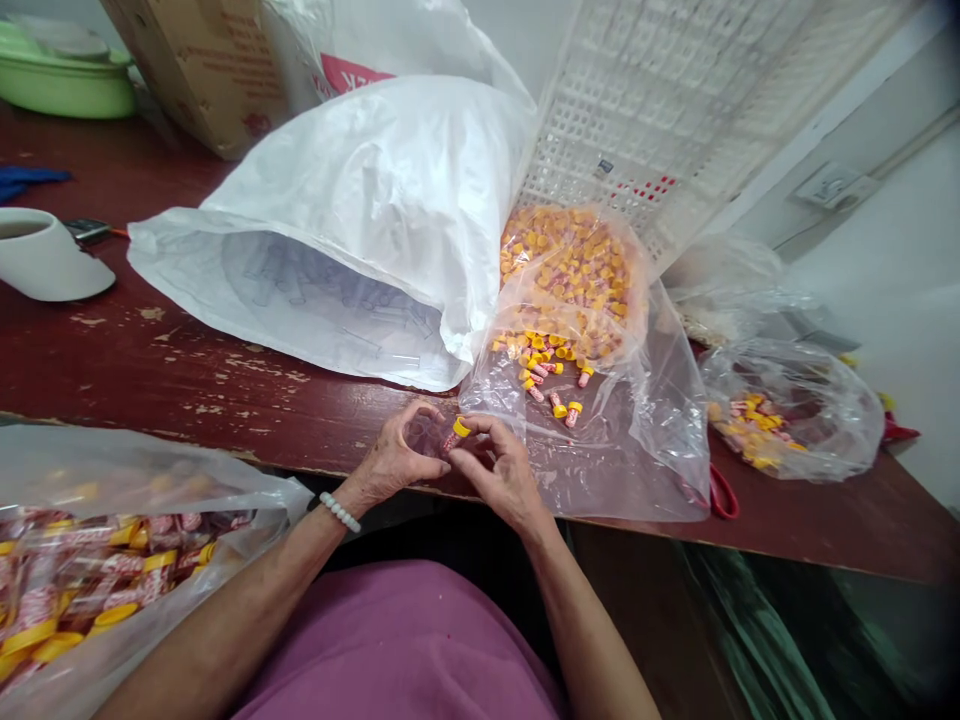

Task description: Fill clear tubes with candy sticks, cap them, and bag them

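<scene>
My right hand (501, 474) pinches a yellow cap (461, 427) between thumb and fingers, with a pink-and-white patterned piece below it. Curled close by on the left, my left hand (394, 455) holds what looks like a clear tube (425, 436), hard to see against the dark table edge. Both hands meet over the front edge of the table. Just beyond them lies a clear plastic bag (600, 470) of yellow caps with patterned pieces, some loose near its mouth. A large white sack (390, 180) lies open, with clear tubes (397, 318) inside.
At lower left, a bag (172, 455) holds many yellow-capped tubes. A smaller clear bag (840, 400) with capped pieces and red-handled scissors (724, 494) are to the right. A white plastic crate (645, 110), cardboard box (199, 70), white cup (52, 262) and green basin (67, 85) stand behind.
</scene>
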{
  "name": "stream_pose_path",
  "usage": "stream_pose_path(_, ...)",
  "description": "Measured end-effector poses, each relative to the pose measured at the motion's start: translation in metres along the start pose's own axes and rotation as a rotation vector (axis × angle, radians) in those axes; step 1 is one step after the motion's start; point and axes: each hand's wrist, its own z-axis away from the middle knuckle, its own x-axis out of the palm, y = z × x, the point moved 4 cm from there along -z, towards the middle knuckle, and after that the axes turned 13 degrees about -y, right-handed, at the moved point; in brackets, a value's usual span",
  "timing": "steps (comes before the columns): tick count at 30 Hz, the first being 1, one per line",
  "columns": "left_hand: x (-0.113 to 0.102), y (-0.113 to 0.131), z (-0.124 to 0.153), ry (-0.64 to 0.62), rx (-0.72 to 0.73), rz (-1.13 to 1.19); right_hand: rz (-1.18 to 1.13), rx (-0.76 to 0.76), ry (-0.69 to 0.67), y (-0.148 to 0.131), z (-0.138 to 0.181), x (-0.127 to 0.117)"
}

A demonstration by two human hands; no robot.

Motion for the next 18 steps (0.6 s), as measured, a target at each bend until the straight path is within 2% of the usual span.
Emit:
stream_pose_path(4,0.005,0.000,0.000,-0.052,-0.044,0.057,-0.060,-0.036,0.093,0.001,-0.003,-0.005)
stream_pose_path(7,0.003,0.005,0.001,-0.018,-0.013,-0.012,0.133,-0.101,0.060,-0.009,-0.004,-0.002)
stream_pose_path(9,0.002,0.008,0.001,0.015,0.021,-0.075,0.306,-0.142,0.008,-0.018,-0.002,-0.002)
stream_pose_path(11,0.001,0.009,0.001,0.027,0.035,-0.090,0.386,-0.163,-0.048,-0.024,0.001,-0.004)
stream_pose_path(15,0.000,0.002,0.002,-0.022,0.002,0.089,0.392,-0.156,-0.025,-0.023,0.005,-0.015)
stream_pose_path(18,-0.001,0.000,0.003,-0.038,-0.031,0.186,0.493,-0.185,-0.082,-0.019,0.004,-0.004)
